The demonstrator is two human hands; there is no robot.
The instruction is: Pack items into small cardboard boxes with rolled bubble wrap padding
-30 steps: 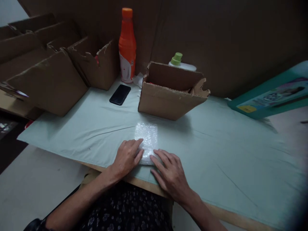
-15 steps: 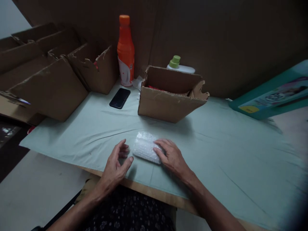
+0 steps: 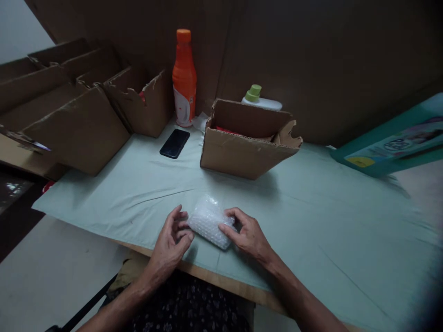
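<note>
A small packet in clear bubble wrap [image 3: 209,223] lies near the front edge of the cloth-covered table; what is inside cannot be made out. My right hand [image 3: 247,235] grips its right end, thumb on the near side and fingers over the far corner. At the packet's left end is my left hand [image 3: 173,237], fingers curved and apart, thumb toward the packet. Its fingertips come close to the wrap, and whether they touch is hard to tell. Beyond the packet stands an open cardboard box [image 3: 242,154] with something red inside.
A black phone [image 3: 175,143] lies left of the box. Behind it stands an orange bottle [image 3: 184,80]. More cardboard boxes [image 3: 79,133] line the left side. A white bottle with a green cap [image 3: 255,93] is behind the open box, and a large teal container [image 3: 387,143] leans at the right.
The bubble-wrapped packet has turned, its right end swinging nearer to me with my right hand on it. My left hand has come closer to its left end. The view has shifted slightly.
</note>
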